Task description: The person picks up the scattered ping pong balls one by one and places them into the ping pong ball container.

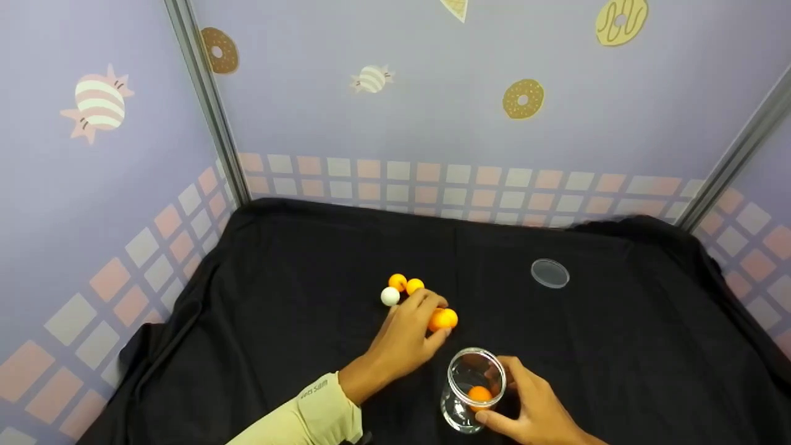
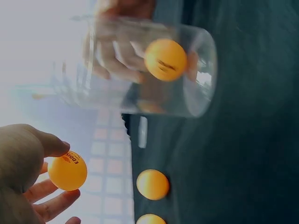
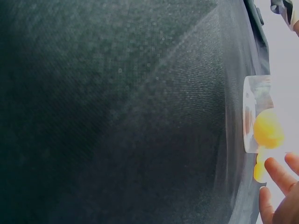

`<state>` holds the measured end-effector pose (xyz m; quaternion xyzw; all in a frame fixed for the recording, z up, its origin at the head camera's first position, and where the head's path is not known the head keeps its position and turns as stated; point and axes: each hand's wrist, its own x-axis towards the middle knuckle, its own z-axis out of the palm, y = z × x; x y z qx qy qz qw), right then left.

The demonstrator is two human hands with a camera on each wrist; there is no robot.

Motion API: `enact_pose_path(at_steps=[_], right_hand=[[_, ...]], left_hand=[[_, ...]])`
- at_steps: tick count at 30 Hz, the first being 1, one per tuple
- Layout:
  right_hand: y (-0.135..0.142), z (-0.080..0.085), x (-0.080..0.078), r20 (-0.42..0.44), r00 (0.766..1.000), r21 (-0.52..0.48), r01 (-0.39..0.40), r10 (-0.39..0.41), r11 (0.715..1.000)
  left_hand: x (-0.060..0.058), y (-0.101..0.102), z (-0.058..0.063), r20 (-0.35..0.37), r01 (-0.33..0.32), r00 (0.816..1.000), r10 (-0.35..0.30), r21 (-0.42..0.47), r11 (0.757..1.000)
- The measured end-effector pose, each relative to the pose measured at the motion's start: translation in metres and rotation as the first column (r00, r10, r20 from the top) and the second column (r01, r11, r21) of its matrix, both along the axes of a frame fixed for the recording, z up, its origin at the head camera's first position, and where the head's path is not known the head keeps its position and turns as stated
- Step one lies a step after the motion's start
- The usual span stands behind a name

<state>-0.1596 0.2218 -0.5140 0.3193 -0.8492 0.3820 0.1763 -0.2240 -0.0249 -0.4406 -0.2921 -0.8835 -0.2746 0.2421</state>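
My left hand [image 1: 405, 337] pinches an orange ping-pong ball [image 2: 67, 171] between thumb and fingers, just over the black cloth. Right beside it in the head view shows another orange ball [image 1: 450, 318]. Past the knuckles, two orange balls [image 1: 397, 282] and a white ball [image 1: 390, 296] lie close together. A clear round jar [image 1: 456, 395] stands upright and lidless, with one orange ball [image 1: 480, 397] inside. From the right, my right hand [image 1: 534, 405] holds the jar, thumb on the near side and fingers partly hidden behind it.
A clear round lid [image 1: 550, 274] lies flat on the black cloth [image 1: 624, 334], farther back to the right. Purple printed walls [image 1: 432, 123] close off the back and both sides. Folds of cloth [image 1: 185, 321] hang over the left edge.
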Motion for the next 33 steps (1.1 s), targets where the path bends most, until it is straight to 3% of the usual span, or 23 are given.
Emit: enact_pose_path(at_steps=[7,12,21,33], right_hand=[[0.001,0.000,-0.001,-0.018,1.000,0.009,0.006,-0.006,1.000],[0.002,0.000,-0.001,-0.006,1.000,0.016,0.011,-0.011,1.000],[0.001,0.000,-0.001,0.007,1.000,0.020,-0.013,0.013,1.000],[0.000,-0.001,-0.002,-0.020,0.999,-0.004,-0.046,0.046,0.999]], left_hand=[[0.019,0.009,0.021,-0.056,0.085,0.995,-0.084,0.010,0.996],[0.035,0.016,0.030,-0.102,0.154,0.983,-0.155,-0.012,0.988],[0.057,0.027,0.030,-0.177,0.194,0.960,-0.215,-0.131,0.972],[0.060,0.028,0.027,-0.173,0.205,0.958,-0.229,-0.146,0.968]])
